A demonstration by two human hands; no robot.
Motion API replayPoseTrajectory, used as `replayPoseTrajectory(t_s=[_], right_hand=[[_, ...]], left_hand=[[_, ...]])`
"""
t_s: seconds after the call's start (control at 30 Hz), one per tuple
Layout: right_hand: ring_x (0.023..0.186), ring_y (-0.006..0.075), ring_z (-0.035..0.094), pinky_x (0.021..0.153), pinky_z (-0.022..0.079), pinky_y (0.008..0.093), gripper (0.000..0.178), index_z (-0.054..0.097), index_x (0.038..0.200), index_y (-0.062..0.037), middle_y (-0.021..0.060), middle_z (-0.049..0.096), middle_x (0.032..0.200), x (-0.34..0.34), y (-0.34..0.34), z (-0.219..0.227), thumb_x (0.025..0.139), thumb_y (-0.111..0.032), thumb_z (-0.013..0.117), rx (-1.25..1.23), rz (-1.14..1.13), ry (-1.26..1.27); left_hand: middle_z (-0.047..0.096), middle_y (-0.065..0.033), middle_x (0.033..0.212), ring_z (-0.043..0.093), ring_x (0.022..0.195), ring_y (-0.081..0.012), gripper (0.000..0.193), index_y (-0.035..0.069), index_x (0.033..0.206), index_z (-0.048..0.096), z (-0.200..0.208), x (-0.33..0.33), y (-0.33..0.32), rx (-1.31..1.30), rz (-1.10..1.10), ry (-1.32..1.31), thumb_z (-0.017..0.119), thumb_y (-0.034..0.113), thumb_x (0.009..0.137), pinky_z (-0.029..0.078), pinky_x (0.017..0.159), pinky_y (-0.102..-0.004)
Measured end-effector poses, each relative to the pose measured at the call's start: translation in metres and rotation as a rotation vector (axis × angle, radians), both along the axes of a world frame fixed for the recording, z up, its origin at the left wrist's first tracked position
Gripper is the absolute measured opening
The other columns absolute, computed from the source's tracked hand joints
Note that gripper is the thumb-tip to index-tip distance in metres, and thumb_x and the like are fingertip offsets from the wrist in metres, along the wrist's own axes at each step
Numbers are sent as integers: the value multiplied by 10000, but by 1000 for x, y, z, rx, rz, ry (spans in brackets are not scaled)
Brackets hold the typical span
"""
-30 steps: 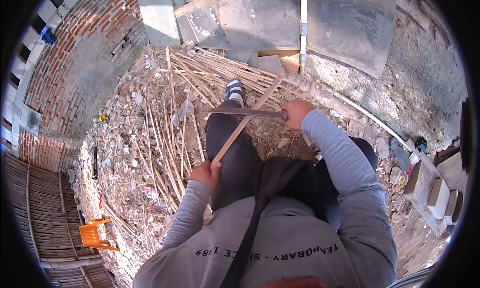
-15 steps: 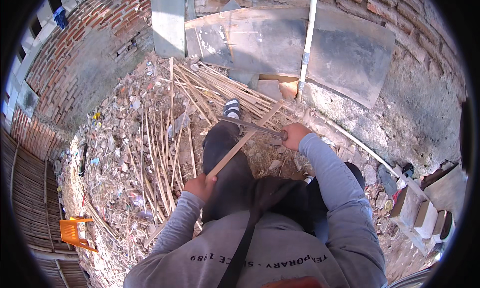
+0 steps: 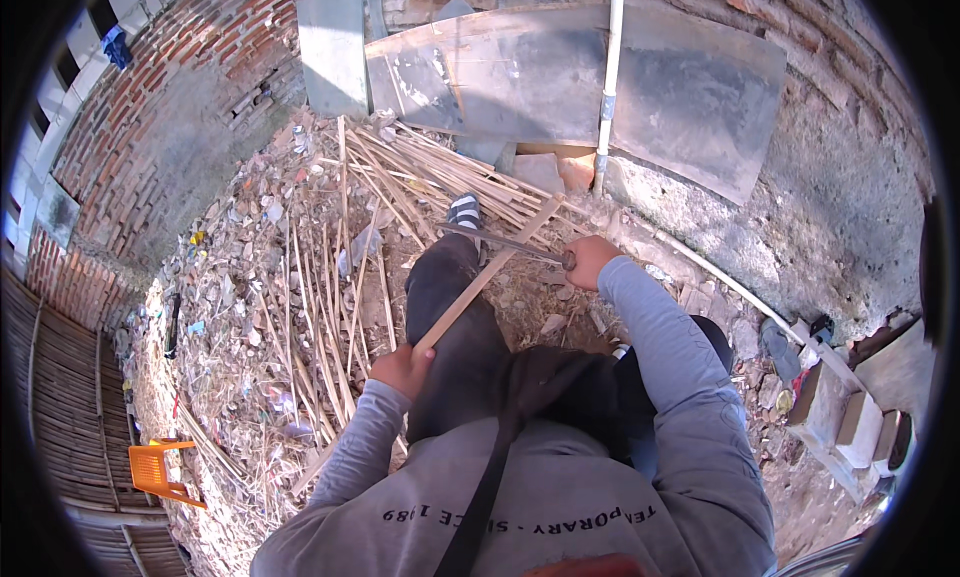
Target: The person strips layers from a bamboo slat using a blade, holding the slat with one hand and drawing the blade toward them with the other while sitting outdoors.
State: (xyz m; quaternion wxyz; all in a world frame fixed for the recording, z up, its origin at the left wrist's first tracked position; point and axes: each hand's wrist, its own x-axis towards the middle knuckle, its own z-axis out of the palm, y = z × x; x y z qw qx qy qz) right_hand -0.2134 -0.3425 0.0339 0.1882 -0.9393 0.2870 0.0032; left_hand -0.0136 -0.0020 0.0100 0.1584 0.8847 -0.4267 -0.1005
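My left hand (image 3: 401,371) is closed round the lower end of a long, flat bamboo strip (image 3: 465,299), which slants up and away to the right over my left thigh. In my right hand (image 3: 595,261) is the handle of a long knife (image 3: 540,251). Its narrow dark blade points left and crosses the strip near the upper end. Whether the edge bites into the strip, I cannot tell. Just beyond the blade is my foot in a striped sandal (image 3: 464,212).
Many loose bamboo strips (image 3: 440,167) lie on the littered ground ahead and to the left. Metal sheets (image 3: 690,107) and a white pipe (image 3: 609,77) stand against the brick wall. An orange chair (image 3: 150,469) is at far left, stacked blocks (image 3: 858,429) at right.
The knife has shifted slightly along the strip, its blade still across it. Both hands keep their holds, and the whole view has moved a little.
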Motion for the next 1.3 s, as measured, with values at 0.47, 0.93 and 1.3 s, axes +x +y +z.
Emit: replayPoseTrajectory(t_s=[0.47, 0.93, 1.3], right_hand=[[933, 365, 641, 857, 505, 445, 281, 687, 954, -72, 199, 677, 945, 1, 1, 4, 714, -201, 619, 26, 39, 116], [928, 364, 640, 853, 513, 441, 258, 676, 923, -64, 188, 675, 913, 6, 11, 8, 704, -184, 611, 39, 44, 73], [873, 368, 648, 807, 513, 456, 215, 676, 876, -45, 200, 672, 863, 4, 22, 6, 716, -183, 633, 89, 72, 7]], left_hand=[[603, -260, 676, 612, 704, -460, 532, 15, 769, 565, 7, -2, -2, 27, -35, -33, 497, 521, 917, 474, 646, -524], [596, -257, 670, 610, 709, -465, 554, 7, 768, 577, 6, 4, 1, 13, -75, 43, 478, 529, 927, 464, 635, -517], [616, -239, 686, 618, 717, -447, 571, 20, 794, 590, 6, 8, 1, 48, -69, 15, 478, 566, 917, 479, 643, -503]])
